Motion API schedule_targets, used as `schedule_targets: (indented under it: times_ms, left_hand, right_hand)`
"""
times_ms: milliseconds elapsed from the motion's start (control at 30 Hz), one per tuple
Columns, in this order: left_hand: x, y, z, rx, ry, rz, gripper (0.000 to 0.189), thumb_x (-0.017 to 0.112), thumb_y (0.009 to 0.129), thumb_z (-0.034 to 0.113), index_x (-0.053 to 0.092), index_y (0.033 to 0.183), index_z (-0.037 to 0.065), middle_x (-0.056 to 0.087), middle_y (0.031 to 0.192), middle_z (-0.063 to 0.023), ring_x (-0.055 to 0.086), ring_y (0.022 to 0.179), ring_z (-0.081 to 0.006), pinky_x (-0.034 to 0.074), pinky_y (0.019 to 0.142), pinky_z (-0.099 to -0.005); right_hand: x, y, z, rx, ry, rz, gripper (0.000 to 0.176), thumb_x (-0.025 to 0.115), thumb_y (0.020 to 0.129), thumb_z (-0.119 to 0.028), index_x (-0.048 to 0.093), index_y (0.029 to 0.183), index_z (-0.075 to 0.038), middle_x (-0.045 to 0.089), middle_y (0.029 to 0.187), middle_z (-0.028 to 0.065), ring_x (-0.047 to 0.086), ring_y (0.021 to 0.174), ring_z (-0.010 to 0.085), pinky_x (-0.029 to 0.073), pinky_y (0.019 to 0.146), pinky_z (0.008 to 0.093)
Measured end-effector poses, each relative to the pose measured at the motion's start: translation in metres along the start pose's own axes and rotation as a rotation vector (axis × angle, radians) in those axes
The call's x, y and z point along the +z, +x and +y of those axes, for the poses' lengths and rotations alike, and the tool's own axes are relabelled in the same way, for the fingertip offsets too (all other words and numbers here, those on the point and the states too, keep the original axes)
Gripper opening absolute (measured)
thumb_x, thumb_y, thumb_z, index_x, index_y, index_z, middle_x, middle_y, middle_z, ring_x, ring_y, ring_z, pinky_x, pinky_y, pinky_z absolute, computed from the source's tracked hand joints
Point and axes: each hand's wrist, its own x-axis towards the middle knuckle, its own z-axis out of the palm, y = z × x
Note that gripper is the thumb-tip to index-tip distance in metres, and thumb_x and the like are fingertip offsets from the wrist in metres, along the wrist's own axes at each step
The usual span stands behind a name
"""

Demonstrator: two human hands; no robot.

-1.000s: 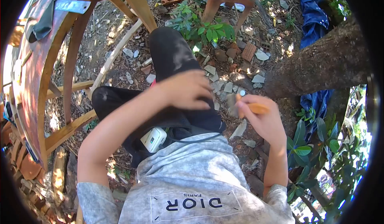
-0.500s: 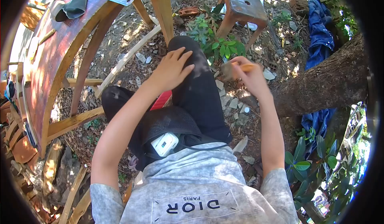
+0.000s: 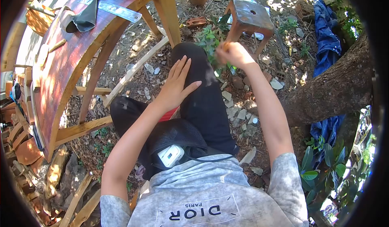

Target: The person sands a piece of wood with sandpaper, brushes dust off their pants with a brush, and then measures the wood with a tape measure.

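Observation:
My left hand (image 3: 178,79) lies flat on my black-trousered thigh (image 3: 204,87), fingers stretched out and thumb apart. It holds nothing. My right hand (image 3: 236,55) is closed around a small brush (image 3: 221,59) with an orange-brown handle, just beyond my knee. Motion smears the brush, so its bristles are hard to make out. Below and behind that hand are green leaves (image 3: 208,38) and the worn brown stool (image 3: 248,18); the brush appears apart from the stool.
On the left stands a curved reddish wooden table (image 3: 60,79) bearing a metal ruler (image 3: 115,10), a dark folded sheet (image 3: 86,20) and a wooden-handled tool (image 3: 56,45). A tree trunk (image 3: 328,95) and blue tarp (image 3: 326,36) lie to the right. Stone chips (image 3: 242,114) litter the ground.
My right hand has moved up and left with the brush, from beside the thigh to beyond the knee. My left hand stays on the thigh, and the view has shifted slightly.

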Motion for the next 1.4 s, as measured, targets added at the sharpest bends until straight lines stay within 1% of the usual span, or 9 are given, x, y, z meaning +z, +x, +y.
schedule_targets:
  times_ms: [133, 333, 500, 700, 867, 1000, 1100, 1267, 1400]
  left_hand:
    - [0.011, -0.002, -0.012, 0.051, -0.045, 0.092, 0.088, 0.061, 0.110, 0.056, 0.031, 0.172, 0.001, 0.024, 0.180, -0.0268, 0.021, 0.168, -0.0441, 0.019, 0.137, -0.0520]
    - [-0.014, -0.039, -0.024, -0.059, -0.139, -0.029, 0.074, 0.059, 0.111, 0.050, 0.045, 0.166, 0.001, 0.039, 0.172, -0.0303, 0.040, 0.158, -0.0471, 0.034, 0.132, -0.0493]
    - [-0.044, -0.140, -0.063, -0.360, 0.179, -0.117, 0.061, 0.061, 0.109, 0.045, 0.057, 0.157, 0.007, 0.058, 0.158, -0.0246, 0.049, 0.151, -0.0464, 0.035, 0.130, -0.0533]
    - [-0.052, -0.291, -0.116, -0.400, 0.340, 0.427, 0.063, 0.066, 0.107, 0.044, 0.057, 0.157, 0.009, 0.053, 0.164, -0.0240, 0.041, 0.159, -0.0425, 0.031, 0.132, -0.0545]
    - [-0.019, -0.370, -0.181, -1.018, -0.056, 0.792, 0.058, 0.058, 0.114, 0.039, 0.054, 0.155, 0.000, 0.055, 0.160, -0.0264, 0.051, 0.150, -0.0445, 0.041, 0.125, -0.0473]
    - [-0.020, -0.372, -0.137, -0.887, -0.160, 0.862, 0.053, 0.053, 0.117, 0.038, 0.056, 0.154, -0.001, 0.055, 0.158, -0.0261, 0.052, 0.150, -0.0428, 0.040, 0.125, -0.0463]
    - [-0.007, -0.368, -0.125, -0.836, -0.335, 0.967, 0.049, 0.052, 0.118, 0.035, 0.058, 0.153, 0.001, 0.058, 0.154, -0.0231, 0.055, 0.148, -0.0372, 0.041, 0.124, -0.0431]
    - [0.010, -0.371, -0.141, -0.935, -0.520, 0.994, 0.049, 0.055, 0.117, 0.034, 0.059, 0.153, 0.002, 0.062, 0.149, -0.0206, 0.060, 0.142, -0.0326, 0.045, 0.121, -0.0415]
    - [-0.002, -0.367, -0.134, -0.809, -0.614, 0.992, 0.047, 0.059, 0.116, 0.034, 0.062, 0.150, 0.002, 0.071, 0.142, -0.0178, 0.069, 0.131, -0.0269, 0.052, 0.112, -0.0407]
  right_hand:
    - [-0.001, 0.000, -0.019, 0.009, 0.805, 0.332, 0.037, 0.068, 0.108, -0.041, 0.081, 0.115, -0.007, 0.075, 0.084, 0.0019, 0.064, 0.072, 0.0115, 0.052, 0.069, 0.0301]
    - [0.021, -0.024, -0.127, -0.146, 0.757, 0.291, 0.033, 0.062, 0.114, -0.034, 0.079, 0.123, -0.006, 0.073, 0.089, -0.0013, 0.055, 0.074, 0.0066, 0.042, 0.065, 0.0252]
    - [0.087, -0.073, -0.266, -0.395, 0.638, -0.182, 0.024, 0.069, 0.108, -0.020, 0.075, 0.122, -0.002, 0.077, 0.099, 0.0084, 0.073, 0.089, 0.0193, 0.056, 0.082, 0.0329]
    - [0.114, -0.095, -0.366, -0.767, 0.448, -0.667, 0.022, 0.076, 0.103, -0.024, 0.078, 0.115, -0.006, 0.080, 0.102, 0.0149, 0.078, 0.091, 0.0335, 0.060, 0.084, 0.0408]
    - [0.142, -0.085, -0.404, -0.928, 0.226, -1.243, 0.022, 0.076, 0.100, -0.024, 0.081, 0.111, -0.005, 0.081, 0.096, 0.0148, 0.080, 0.089, 0.0326, 0.062, 0.083, 0.0400]
    - [0.153, -0.021, -0.433, -0.806, -0.049, -0.723, 0.021, 0.074, 0.103, -0.023, 0.082, 0.111, -0.005, 0.081, 0.103, 0.0141, 0.079, 0.093, 0.0332, 0.060, 0.086, 0.0417]
    - [0.156, -0.033, -0.445, -1.208, -0.359, -0.324, 0.019, 0.074, 0.102, -0.021, 0.081, 0.111, -0.006, 0.080, 0.103, 0.0145, 0.077, 0.095, 0.0359, 0.059, 0.087, 0.0463]
    - [0.154, -0.144, -0.460, -1.346, -0.035, -1.161, 0.012, 0.081, 0.096, -0.021, 0.080, 0.100, -0.010, 0.075, 0.085, 0.0096, 0.073, 0.081, 0.0327, 0.058, 0.080, 0.0463]
    - [0.172, -0.098, -0.471, -1.139, -0.102, -0.942, 0.016, 0.077, 0.097, -0.024, 0.076, 0.095, -0.008, 0.074, 0.080, 0.0133, 0.076, 0.079, 0.0364, 0.060, 0.076, 0.0488]
